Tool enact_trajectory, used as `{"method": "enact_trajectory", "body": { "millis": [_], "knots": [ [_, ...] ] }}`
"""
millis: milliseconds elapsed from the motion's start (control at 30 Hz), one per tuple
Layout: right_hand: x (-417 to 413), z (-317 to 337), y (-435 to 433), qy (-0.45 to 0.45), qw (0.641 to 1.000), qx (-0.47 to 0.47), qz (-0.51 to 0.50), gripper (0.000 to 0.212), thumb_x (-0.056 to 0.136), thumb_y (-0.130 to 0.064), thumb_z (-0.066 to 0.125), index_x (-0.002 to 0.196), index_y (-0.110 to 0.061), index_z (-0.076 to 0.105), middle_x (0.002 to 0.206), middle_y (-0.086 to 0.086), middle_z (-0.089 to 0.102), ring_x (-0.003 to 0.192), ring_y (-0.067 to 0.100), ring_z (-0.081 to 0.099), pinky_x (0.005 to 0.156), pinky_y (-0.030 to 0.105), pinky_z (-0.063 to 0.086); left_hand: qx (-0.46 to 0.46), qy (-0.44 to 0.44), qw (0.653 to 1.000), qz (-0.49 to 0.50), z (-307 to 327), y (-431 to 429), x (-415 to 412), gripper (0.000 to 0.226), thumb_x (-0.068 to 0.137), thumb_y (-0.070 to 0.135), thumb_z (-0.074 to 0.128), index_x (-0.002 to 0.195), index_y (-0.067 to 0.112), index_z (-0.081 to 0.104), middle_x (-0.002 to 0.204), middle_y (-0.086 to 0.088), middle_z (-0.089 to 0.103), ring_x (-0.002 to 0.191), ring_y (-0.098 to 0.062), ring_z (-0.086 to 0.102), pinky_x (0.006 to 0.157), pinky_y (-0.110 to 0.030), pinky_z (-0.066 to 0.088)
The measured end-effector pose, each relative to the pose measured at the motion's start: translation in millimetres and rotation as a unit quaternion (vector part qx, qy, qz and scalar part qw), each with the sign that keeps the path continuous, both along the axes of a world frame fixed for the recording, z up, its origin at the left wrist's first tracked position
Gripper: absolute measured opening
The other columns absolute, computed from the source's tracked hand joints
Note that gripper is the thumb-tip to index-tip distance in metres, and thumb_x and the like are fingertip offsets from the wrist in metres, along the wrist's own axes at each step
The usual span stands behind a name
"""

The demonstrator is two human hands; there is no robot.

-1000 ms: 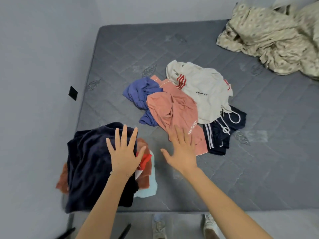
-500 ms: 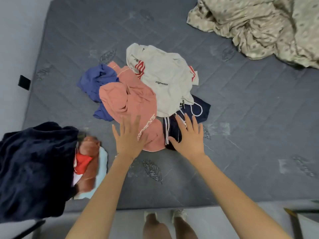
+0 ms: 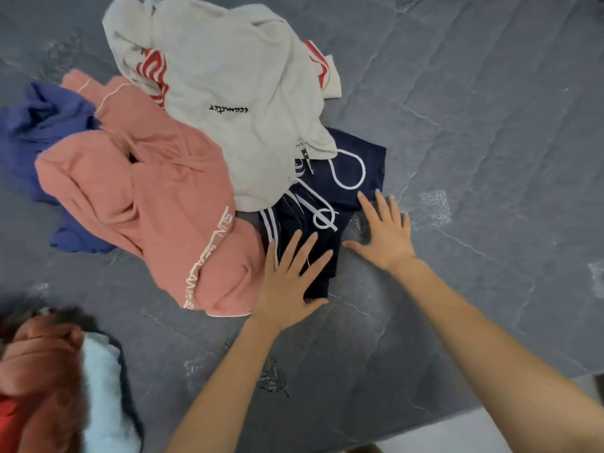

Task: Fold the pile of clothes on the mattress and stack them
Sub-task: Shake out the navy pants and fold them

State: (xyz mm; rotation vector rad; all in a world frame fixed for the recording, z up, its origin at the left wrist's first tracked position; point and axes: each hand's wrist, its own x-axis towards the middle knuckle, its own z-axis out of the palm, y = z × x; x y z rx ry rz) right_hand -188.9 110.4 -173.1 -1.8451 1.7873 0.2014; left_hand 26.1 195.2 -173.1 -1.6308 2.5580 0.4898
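A loose pile lies on the grey mattress [image 3: 474, 142]: a cream hoodie [image 3: 228, 76] on top, a pink garment [image 3: 140, 197] in front of it, a blue garment [image 3: 36, 125] at the left, and navy shorts [image 3: 346, 178] with white stripes and a white drawstring at the right. My left hand [image 3: 289, 282] hovers with fingers spread over the near end of the navy shorts. Just beside the shorts' right edge, my right hand [image 3: 384, 233] is spread flat over the mattress. Neither hand holds anything. The folded stack [image 3: 49, 380] sits blurred at the lower left.
Bare mattress stretches to the right and in front of the pile. The mattress's near edge [image 3: 490, 407] runs along the bottom right, with pale floor beyond it.
Both hands have left the folded stack and swung right to the navy shorts. The view has closed in on the pile, and the stack has slid to the lower left.
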Motion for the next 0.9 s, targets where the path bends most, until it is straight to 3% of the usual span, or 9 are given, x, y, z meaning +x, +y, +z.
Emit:
{"method": "enact_trajectory", "body": {
  "millis": [133, 233, 333, 400, 467, 567, 667, 800, 900],
  "knots": [
    [-4, -20, -25, -0.036, 0.998, -0.039, -0.036, 0.107, 0.076, -0.053, 0.073, 0.153, -0.034, 0.001, 0.162, 0.005, -0.002, 0.148, 0.028, -0.003, 0.118, 0.048, 0.002, 0.013, 0.016, 0.997, 0.073, -15, 0, -2, 0.099, 0.054, 0.041, 0.088, 0.138, 0.019, 0.042, 0.155, -0.012, 0.023, 0.138, -0.041, 0.023, 0.096, -0.058, 0.042],
    [-3, -28, -33, -0.033, 0.993, -0.099, -0.047, 0.087, 0.078, -0.044, 0.075, 0.149, -0.027, 0.029, 0.155, 0.014, 0.023, 0.143, 0.034, 0.02, 0.116, 0.047, 0.017, 0.035, 0.087, 0.991, 0.098, -10, 3, 3, 0.074, 0.059, 0.017, 0.087, 0.122, 0.013, 0.049, 0.15, -0.011, 0.028, 0.124, -0.042, 0.046, 0.082, -0.05, 0.055],
    [1, -30, -36, -0.042, 0.981, -0.183, -0.054, 0.05, 0.082, -0.023, 0.073, 0.129, -0.013, 0.059, 0.13, 0.017, 0.05, 0.12, 0.038, 0.047, 0.102, 0.047, 0.033, 0.039, 0.174, 0.969, 0.172, -4, 2, 12, 0.039, 0.076, -0.005, 0.066, 0.113, 0.005, 0.06, 0.149, -0.01, 0.038, 0.126, -0.032, 0.048, 0.093, -0.042, 0.051],
    [-1, -24, -37, -0.058, 0.967, -0.243, -0.045, 0.024, 0.084, -0.011, 0.067, 0.108, -0.008, 0.071, 0.11, 0.015, 0.06, 0.1, 0.039, 0.056, 0.086, 0.044, 0.038, 0.034, 0.213, 0.952, 0.215, 6, 0, 16, 0.036, 0.083, -0.008, 0.052, 0.116, 0.002, 0.061, 0.145, -0.008, 0.044, 0.128, -0.027, 0.047, 0.099, -0.028, 0.041],
    [-3, -12, -37, -0.081, 0.96, -0.264, -0.044, 0.013, 0.086, -0.008, 0.064, 0.095, -0.007, 0.074, 0.098, 0.011, 0.063, 0.089, 0.035, 0.059, 0.079, 0.037, 0.035, 0.014, 0.244, 0.935, 0.257, 22, -3, 18, 0.043, 0.083, -0.005, 0.043, 0.122, 0.002, 0.059, 0.138, -0.01, 0.052, 0.122, -0.025, 0.052, 0.098, -0.016, 0.034],
    [0, 17, -34, -0.149, 0.957, -0.244, -0.049, 0.011, 0.086, -0.006, 0.064, 0.09, -0.005, 0.074, 0.095, 0.01, 0.066, 0.087, 0.031, 0.062, 0.079, 0.034, 0.043, -0.011, 0.299, 0.9, 0.317, 55, -6, 18, 0.046, 0.083, 0.0, 0.038, 0.125, 0.004, 0.058, 0.118, -0.008, 0.063, 0.104, -0.019, 0.058, 0.09, -0.01, 0.034],
    [13, 61, -16, -0.235, 0.949, -0.206, -0.041, 0.014, 0.088, -0.007, 0.063, 0.098, -0.008, 0.073, 0.103, 0.004, 0.068, 0.098, 0.021, 0.062, 0.088, 0.033, 0.048, -0.013, 0.342, 0.874, 0.346, 94, -4, 8, 0.04, 0.084, 0.002, 0.036, 0.115, 0.003, 0.06, 0.099, 0.005, 0.061, 0.087, -0.008, 0.055, 0.076, -0.006, 0.036],
    [31, 141, 16, -0.406, 0.909, -0.048, -0.08, 0.023, 0.092, -0.023, 0.063, 0.115, -0.02, 0.065, 0.113, -0.01, 0.066, 0.108, 0.0, 0.059, 0.097, 0.019, 0.043, -0.005, 0.38, 0.869, 0.317, 150, 6, -11, 0.041, 0.084, 0.0, 0.037, 0.105, 0.028, 0.058, 0.086, 0.026, 0.055, 0.081, 0.007, 0.052, 0.076, 0.002, 0.035],
    [28, 192, 31, -0.432, 0.898, 0.05, -0.06, 0.035, 0.089, -0.032, 0.066, 0.122, -0.02, 0.063, 0.121, -0.012, 0.063, 0.113, 0.0, 0.056, 0.099, 0.018, 0.041, -0.003, 0.423, 0.826, 0.373, 188, 13, -28, 0.031, 0.087, 0.0, 0.037, 0.1, 0.022, 0.055, 0.088, 0.025, 0.056, 0.081, 0.013, 0.053, 0.075, -0.005, 0.039]
  ]
}}
